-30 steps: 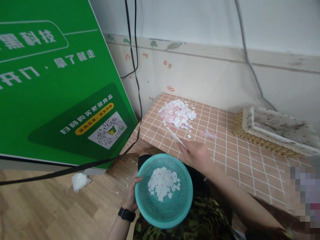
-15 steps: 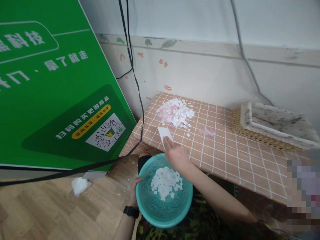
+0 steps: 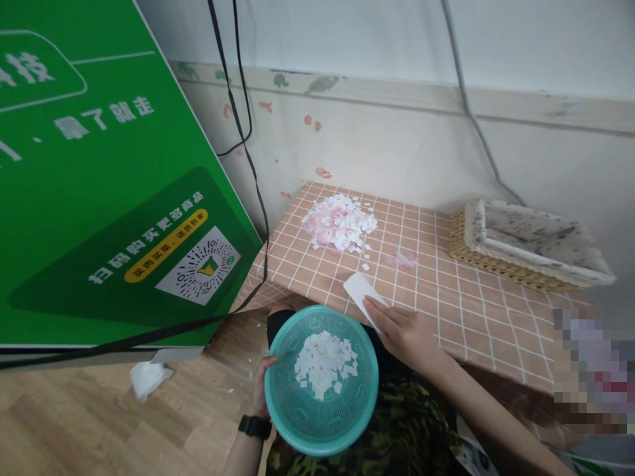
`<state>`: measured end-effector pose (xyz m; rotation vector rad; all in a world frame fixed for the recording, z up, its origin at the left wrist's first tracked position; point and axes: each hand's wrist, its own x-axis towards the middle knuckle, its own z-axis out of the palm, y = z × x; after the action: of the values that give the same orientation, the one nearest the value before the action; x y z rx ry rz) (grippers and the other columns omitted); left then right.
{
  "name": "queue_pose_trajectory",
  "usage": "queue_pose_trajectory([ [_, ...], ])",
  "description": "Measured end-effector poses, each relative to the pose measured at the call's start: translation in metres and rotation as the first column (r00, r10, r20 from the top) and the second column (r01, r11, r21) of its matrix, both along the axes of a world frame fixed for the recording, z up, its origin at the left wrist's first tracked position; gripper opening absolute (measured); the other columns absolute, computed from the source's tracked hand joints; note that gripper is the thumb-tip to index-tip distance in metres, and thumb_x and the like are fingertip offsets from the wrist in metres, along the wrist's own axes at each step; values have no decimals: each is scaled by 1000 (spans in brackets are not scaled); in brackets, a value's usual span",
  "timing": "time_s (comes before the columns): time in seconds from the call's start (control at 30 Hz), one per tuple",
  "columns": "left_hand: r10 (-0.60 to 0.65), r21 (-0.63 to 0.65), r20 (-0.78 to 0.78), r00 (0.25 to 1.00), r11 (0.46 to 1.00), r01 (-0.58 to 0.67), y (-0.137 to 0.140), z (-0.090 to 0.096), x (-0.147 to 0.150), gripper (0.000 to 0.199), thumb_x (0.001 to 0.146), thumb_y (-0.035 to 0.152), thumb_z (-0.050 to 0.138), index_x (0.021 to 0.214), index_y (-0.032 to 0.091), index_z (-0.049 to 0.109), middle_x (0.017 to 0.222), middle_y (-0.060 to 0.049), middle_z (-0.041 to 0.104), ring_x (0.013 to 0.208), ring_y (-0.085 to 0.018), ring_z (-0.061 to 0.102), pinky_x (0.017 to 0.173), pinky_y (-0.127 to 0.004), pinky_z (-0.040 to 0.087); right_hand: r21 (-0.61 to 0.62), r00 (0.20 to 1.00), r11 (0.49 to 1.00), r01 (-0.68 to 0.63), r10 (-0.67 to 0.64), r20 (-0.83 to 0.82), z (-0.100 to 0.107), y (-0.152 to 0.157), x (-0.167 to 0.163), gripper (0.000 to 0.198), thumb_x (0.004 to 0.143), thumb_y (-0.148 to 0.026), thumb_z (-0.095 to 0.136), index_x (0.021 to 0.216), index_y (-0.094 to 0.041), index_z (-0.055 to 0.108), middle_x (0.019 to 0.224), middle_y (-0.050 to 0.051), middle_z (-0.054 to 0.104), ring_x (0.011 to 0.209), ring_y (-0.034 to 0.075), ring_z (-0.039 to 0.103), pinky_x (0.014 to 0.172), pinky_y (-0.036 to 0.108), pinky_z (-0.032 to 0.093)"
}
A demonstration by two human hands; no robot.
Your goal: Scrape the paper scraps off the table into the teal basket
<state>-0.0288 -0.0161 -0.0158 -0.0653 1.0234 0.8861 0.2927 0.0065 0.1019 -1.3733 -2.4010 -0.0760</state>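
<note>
My left hand (image 3: 262, 389) grips the left rim of a teal plastic colander (image 3: 368, 410), held at my lap below the table's front edge. Small white paper squares (image 3: 325, 363) lie heaped on the colander's bottom. In my right hand (image 3: 404, 330) is a flat white card (image 3: 361, 291), pinched between thumb and fingers over the table edge, right of the colander. Further back on the table sits a larger pile of white and pinkish paper pieces (image 3: 342, 221), with a single square (image 3: 366, 267) apart from it.
A checked brown cloth covers the table (image 3: 436, 264). A cloth-lined wicker basket (image 3: 459, 241) stands at its right, against the wall. On the left rises a green panel (image 3: 114, 218) with black cables (image 3: 260, 192) hanging beside it. A white plastic bag (image 3: 149, 379) lies on the wooden floor.
My right hand and the card have moved right, from above the colander's far rim to the right of it. The left hand still holds the colander. The view has shifted slightly.
</note>
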Motion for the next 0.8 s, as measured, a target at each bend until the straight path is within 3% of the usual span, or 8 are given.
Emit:
queue_pose_trajectory([
  [0.07,-2,-8,-25,1000,1000,2,1,4,2,17,67,28,67,67,11,70,62,-7,71,56,-21,63,61,-33,49,-14,1000,1000,-22,22,14,2,-6,16,60,84,-4,45,141,-16,35,132,11,54,110,22,59,87,37,53],
  [0.27,11,0,-79,997,1000,-11,3,9,4,15,62,27,70,64,12,70,65,-10,73,59,-25,66,64,-37,51,-73,997,994,79,-78,17,11,-8,65,57,85,-14,50,141,-19,39,126,12,60,100,23,64,82,36,53],
  [0.4,9,-20,-84,996,1000,-11,2,3,2,14,63,26,70,63,12,70,62,-8,72,59,-25,66,66,-38,52,3,968,970,244,-243,-65,17,1,86,41,88,-21,48,128,-18,56,98,9,72,76,19,68,65,28,52],
  [0.5,-9,-44,-42,999,999,7,1,-2,1,17,66,28,67,69,11,71,63,-8,72,66,-27,68,67,-39,53,15,896,910,414,-404,-187,28,10,83,32,88,-30,51,112,-18,68,72,4,71,55,16,63,52,25,45],
  [0.57,-27,-55,-12,1000,998,26,1,-5,1,20,69,29,66,73,10,72,67,-10,73,70,-28,68,67,-39,53,-42,838,876,481,-473,-272,36,21,74,33,87,-36,52,107,-18,71,71,4,71,51,15,60,50,25,43],
  [0.7,-16,-34,-28,999,999,16,5,-7,1,19,68,27,67,72,10,72,64,-9,73,64,-26,67,66,-37,53,-119,784,854,506,-513,-351,48,58,62,37,86,-43,51,105,-18,72,69,4,71,50,15,58,50,26,40],
  [0.8,6,-19,-56,998,1000,-7,8,-4,3,16,66,25,68,70,10,72,63,-8,72,60,-24,66,64,-36,52,-121,814,860,495,-508,-281,51,89,64,35,86,-41,49,98,-19,74,62,3,67,52,16,58,51,26,37],
])
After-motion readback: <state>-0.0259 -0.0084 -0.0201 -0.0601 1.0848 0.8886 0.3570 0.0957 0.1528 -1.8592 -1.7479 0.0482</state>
